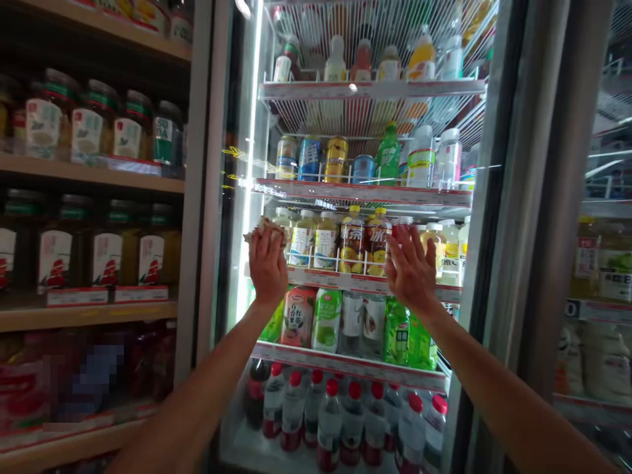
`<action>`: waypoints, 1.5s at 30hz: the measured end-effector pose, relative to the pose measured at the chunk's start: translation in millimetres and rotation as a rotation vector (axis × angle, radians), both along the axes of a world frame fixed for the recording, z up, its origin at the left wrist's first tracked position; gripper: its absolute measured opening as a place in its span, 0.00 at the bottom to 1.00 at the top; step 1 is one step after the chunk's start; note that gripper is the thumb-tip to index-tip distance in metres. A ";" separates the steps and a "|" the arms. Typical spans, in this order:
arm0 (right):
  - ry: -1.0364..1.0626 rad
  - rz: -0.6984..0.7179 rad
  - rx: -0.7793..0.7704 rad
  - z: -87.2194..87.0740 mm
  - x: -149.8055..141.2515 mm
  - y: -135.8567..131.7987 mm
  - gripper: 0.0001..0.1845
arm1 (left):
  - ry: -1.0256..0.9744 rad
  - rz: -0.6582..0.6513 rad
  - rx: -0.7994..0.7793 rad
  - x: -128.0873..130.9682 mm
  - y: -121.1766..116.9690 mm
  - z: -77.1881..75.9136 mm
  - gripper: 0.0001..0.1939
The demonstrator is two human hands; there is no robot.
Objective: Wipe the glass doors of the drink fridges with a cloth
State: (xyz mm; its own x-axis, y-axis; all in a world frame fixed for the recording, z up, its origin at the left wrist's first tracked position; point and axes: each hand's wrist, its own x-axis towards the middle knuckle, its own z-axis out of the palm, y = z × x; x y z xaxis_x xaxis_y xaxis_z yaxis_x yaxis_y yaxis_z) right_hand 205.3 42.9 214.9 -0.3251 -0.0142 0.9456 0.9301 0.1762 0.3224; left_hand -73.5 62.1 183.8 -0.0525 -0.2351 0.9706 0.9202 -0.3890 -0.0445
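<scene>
My left hand is raised against the glass door of a lit drinks fridge, near its left edge. A crumpled, pale brownish cloth is bunched under its fingers; whether it is cloth or paper is hard to tell. Further right, my right hand lies flat on or just before the glass, fingers stretched out and holding nothing. Behind the glass, between the hands, stand brown tea bottles with yellow caps and pale bottles with white labels. The right hand hides part of that shelf.
Wooden shelves with jars and bottles stand on the left. A metal door frame runs down the right, with another fridge beyond. Inside the fridge, cans stand above and red-capped bottles at the bottom.
</scene>
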 end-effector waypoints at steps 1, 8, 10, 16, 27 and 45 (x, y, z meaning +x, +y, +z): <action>-0.011 0.006 -0.010 -3.4 -1.0 -0.8 0.33 | 0.018 0.001 -0.005 4.7 -1.3 -3.1 0.22; 0.006 0.024 -0.025 -24.4 -6.6 -2.4 0.35 | 0.552 0.047 -0.091 28.2 -9.8 -37.8 0.23; 0.000 0.009 -0.023 -26.9 -6.4 -2.0 0.34 | 0.340 0.033 -0.069 9.5 -6.6 -37.1 0.24; -0.013 0.030 0.030 -34.7 -5.8 0.2 0.30 | 0.237 -0.007 -0.042 16.7 -8.7 -48.0 0.21; -0.005 0.045 -0.030 -53.9 -8.9 -0.6 0.31 | 0.020 -0.021 -0.028 -6.4 -3.2 -64.2 0.22; 0.037 0.090 -0.073 -85.0 -15.0 -1.8 0.33 | 0.477 -0.047 -0.215 37.9 -16.4 -116.2 0.22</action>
